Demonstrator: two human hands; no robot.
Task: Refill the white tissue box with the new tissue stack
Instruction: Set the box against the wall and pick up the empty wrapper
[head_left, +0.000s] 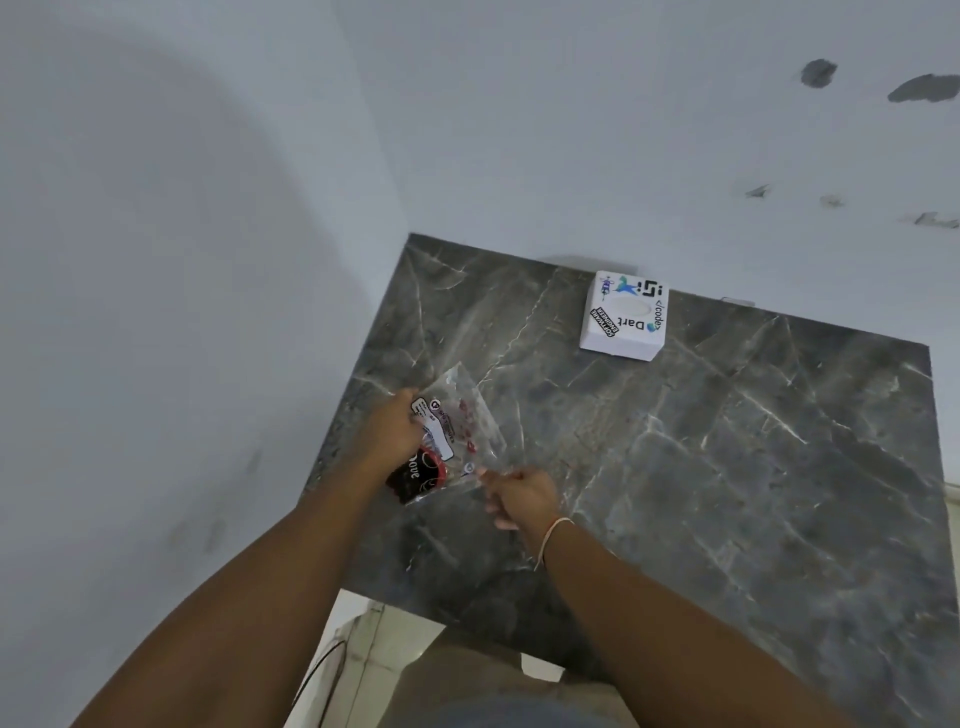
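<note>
A white tissue box (623, 317) covered in stickers stands at the far edge of the dark marble counter (727, 467), against the wall, its oval slot facing up. Near the counter's left side I hold a clear plastic tissue wrapper (457, 431) printed with red and black. It looks flat and see-through. My left hand (389, 431) grips the wrapper's left edge. My right hand (519, 499) pinches its near right corner. No loose tissue stack shows in view.
Pale walls meet in a corner behind and to the left of the counter. Below the counter's near edge lie light floor tiles (374, 649) and a thin dark cable (322, 665).
</note>
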